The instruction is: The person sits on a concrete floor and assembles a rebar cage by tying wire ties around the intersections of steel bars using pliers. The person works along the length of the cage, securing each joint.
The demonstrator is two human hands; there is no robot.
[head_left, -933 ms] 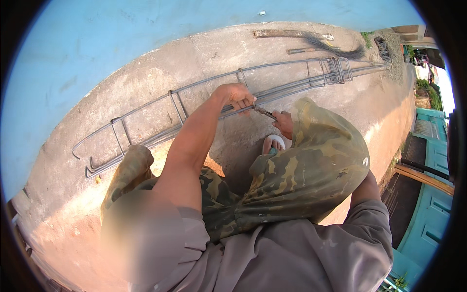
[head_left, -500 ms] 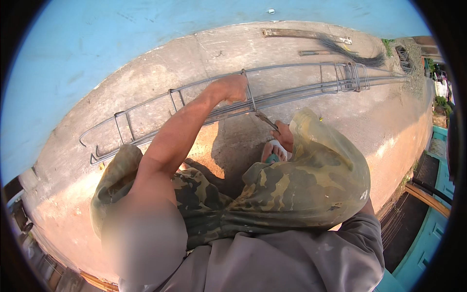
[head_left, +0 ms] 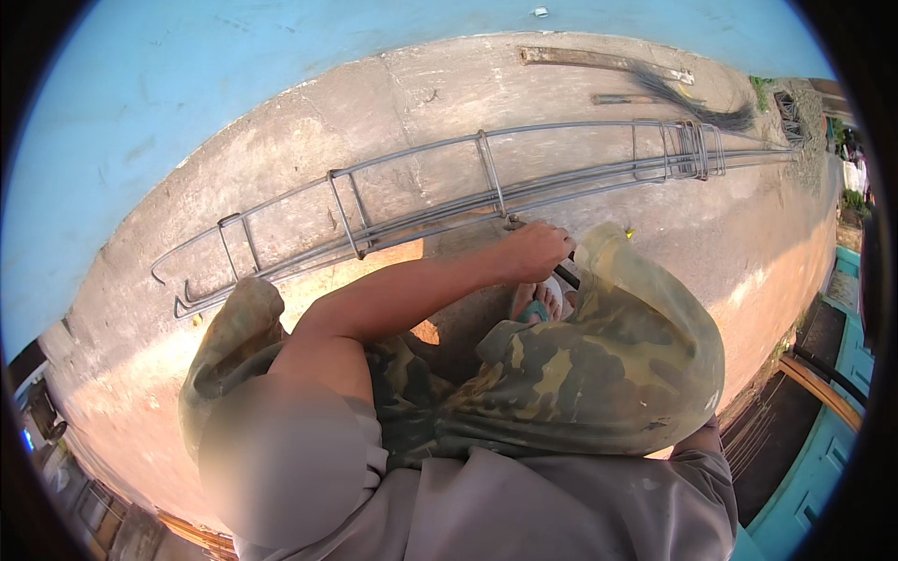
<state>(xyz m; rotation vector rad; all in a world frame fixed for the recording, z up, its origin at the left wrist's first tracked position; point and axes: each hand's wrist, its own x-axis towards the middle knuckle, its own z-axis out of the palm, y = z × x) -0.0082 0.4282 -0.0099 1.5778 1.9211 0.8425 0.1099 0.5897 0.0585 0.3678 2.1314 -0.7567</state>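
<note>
Concrete ground (head_left: 281,159) runs up to a blue wall (head_left: 234,56). Steel rebar frame (head_left: 496,194) lies lengthwise across it, roughly following the wall edge; hooked bar ends at left, clustered stirrups (head_left: 694,150) toward the ground's right end. Presumably laid flat so the ground bears its weight. Plank (head_left: 599,61) and wire bundle (head_left: 716,114) lie nearer the wall edge, perhaps to leave the frame accessible. Left hand (head_left: 544,251): fingers curled, beside a dark-handled tool (head_left: 567,276) just below the frame; whether they grip it, cannot tell. Right hand: hidden, finger state unknown. Knees spread, likely for reach between them.
</note>
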